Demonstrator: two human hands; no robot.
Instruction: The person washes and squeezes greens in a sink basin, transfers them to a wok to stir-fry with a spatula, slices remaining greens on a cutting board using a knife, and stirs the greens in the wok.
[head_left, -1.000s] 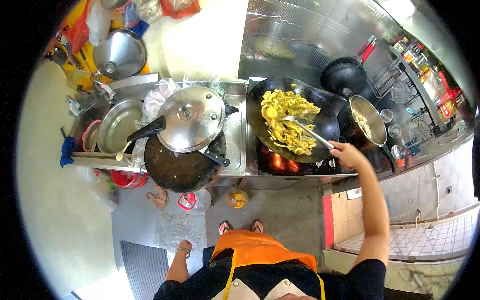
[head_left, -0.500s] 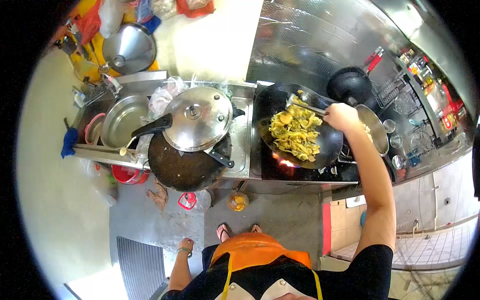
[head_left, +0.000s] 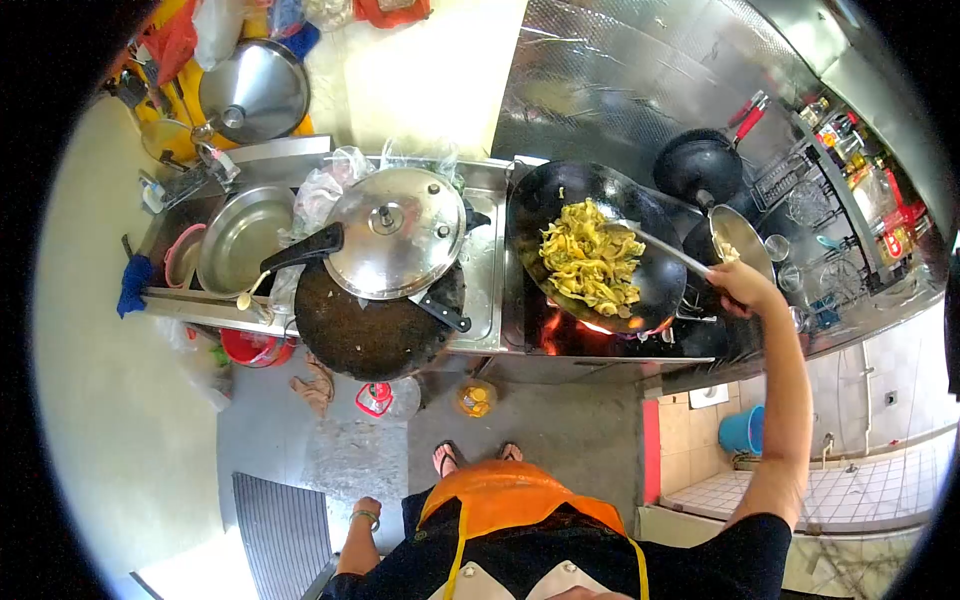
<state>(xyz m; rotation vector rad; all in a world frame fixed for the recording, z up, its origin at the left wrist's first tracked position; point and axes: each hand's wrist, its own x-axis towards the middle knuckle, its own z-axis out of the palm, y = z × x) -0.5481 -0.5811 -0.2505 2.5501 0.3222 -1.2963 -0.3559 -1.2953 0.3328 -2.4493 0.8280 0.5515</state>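
My right hand (head_left: 742, 286) is closed around the handle of a metal spatula (head_left: 672, 252), whose head rests at the right part of yellow-green sliced food (head_left: 590, 258). The food lies in a large black wok (head_left: 655, 290) over a burner with orange flames (head_left: 552, 328) below its front left edge. My left hand (head_left: 367, 508) hangs low beside my body, away from the counter, with a bracelet at the wrist. Its fingers look curled, too small to tell whether they hold anything. Right of the wok is a pan (head_left: 752, 240) with pale pieces in it.
A pressure cooker lid (head_left: 395, 262) and a knife (head_left: 440, 311) lie on a round chopping board (head_left: 360, 345). Left of them is a metal basin (head_left: 240, 245). A smaller black wok (head_left: 697, 165) leans behind. On the floor are a jar (head_left: 475, 398) and a blue bucket (head_left: 741, 430).
My right hand has moved right and down from above the wok, drawing the spatula with it. The food now sits gathered nearer the wok's middle. My left hand stays low.
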